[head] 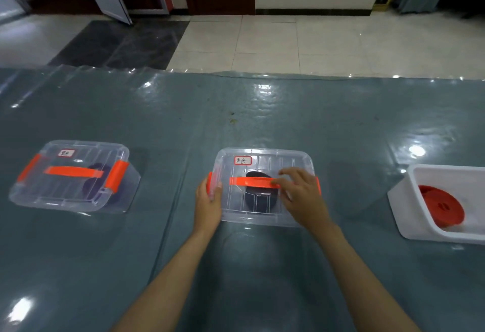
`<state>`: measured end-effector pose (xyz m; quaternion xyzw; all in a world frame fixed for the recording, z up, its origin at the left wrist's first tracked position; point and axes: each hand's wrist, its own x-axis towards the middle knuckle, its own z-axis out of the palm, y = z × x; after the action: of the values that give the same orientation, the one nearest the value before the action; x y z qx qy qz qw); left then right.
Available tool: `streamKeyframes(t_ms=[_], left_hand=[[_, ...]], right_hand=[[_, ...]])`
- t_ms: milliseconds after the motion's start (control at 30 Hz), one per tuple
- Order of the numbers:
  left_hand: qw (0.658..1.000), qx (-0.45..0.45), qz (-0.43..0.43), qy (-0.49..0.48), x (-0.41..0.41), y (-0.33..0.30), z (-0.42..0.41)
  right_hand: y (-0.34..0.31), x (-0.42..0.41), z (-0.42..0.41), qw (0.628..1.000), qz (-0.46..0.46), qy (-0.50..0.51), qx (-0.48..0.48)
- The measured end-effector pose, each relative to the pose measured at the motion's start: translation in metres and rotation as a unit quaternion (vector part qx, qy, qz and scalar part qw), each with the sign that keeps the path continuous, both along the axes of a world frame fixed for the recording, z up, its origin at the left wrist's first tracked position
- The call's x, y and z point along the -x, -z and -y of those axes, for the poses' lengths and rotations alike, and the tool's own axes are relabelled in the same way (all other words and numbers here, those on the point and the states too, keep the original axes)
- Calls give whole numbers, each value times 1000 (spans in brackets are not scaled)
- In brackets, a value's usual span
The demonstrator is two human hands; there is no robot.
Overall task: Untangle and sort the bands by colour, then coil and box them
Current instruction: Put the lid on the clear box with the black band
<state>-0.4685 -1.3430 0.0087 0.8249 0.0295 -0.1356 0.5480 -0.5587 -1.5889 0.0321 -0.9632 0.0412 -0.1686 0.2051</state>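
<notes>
**Desk:** What sits at far left?

**Photographer:** A clear lidded box (74,176) on the grey-green table (262,111), which lies under a glossy plastic sheet. Its orange handle (73,171) lies flat across the lid, an orange clasp at each end, a small handwritten label (66,152) near the back corner. A dark purple coiled band (98,187) shows through the plastic, toward the box's right side.

**Desk:** And the centre?

**Photographer:** A second clear box (265,187), also lidded, with its own label (243,160). A black coiled band (258,195) rests inside, seen through the lid. The left hand (208,203) curls round the box's left edge, thumb over the lid beside the orange left clasp (210,183), gripping it. The right hand (301,195) lies on top of the lid at the right end of the orange handle strip (253,182); its fingers bend over that end and touch it. Whether they truly pinch the strip or only press on it, I cannot tell.

**Desk:** At right?

**Photographer:** An open white tub (409,208), partly cut off by the frame edge, standing well apart from the middle box. A red coiled band (441,207) lies in it.

**Desk:** Background?

**Photographer:** Pale floor tiles (288,40) and a dark marble patch beyond the table's far edge.
</notes>
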Motion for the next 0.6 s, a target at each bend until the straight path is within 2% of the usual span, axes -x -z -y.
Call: streamKeyframes(t_ms=[33, 67, 100, 167, 200, 233, 333, 400, 467, 600], left_hand=[[999, 23, -21, -18, 1, 2, 0], [998, 39, -41, -35, 1, 3, 0], [997, 50, -50, -43, 1, 5, -1], [997, 54, -29, -47, 2, 8, -3], [998, 43, -11, -52, 3, 7, -4], [998, 31, 10, -60, 4, 5, -4], [995, 11, 65, -76, 11, -1, -1], [993, -7, 89, -81, 15, -6, 4], [989, -27, 122, -76, 17, -10, 6], [985, -73, 148, -38, 17, -24, 4]], right_hand=[[7, 9, 7, 998, 13, 61, -5], [13, 16, 12, 990, 0, 130, -56], [16, 21, 14, 968, -42, 195, -150], [20, 26, 15, 888, -123, 282, -342], [20, 27, 14, 857, -127, 298, -401], [18, 30, 10, 852, -104, 307, -412], [13, 32, 0, 892, 14, 327, -313], [12, 28, -5, 906, 50, 329, -261], [9, 24, -9, 921, 58, 320, -214], [0, 27, -5, 932, 22, 303, -196]])
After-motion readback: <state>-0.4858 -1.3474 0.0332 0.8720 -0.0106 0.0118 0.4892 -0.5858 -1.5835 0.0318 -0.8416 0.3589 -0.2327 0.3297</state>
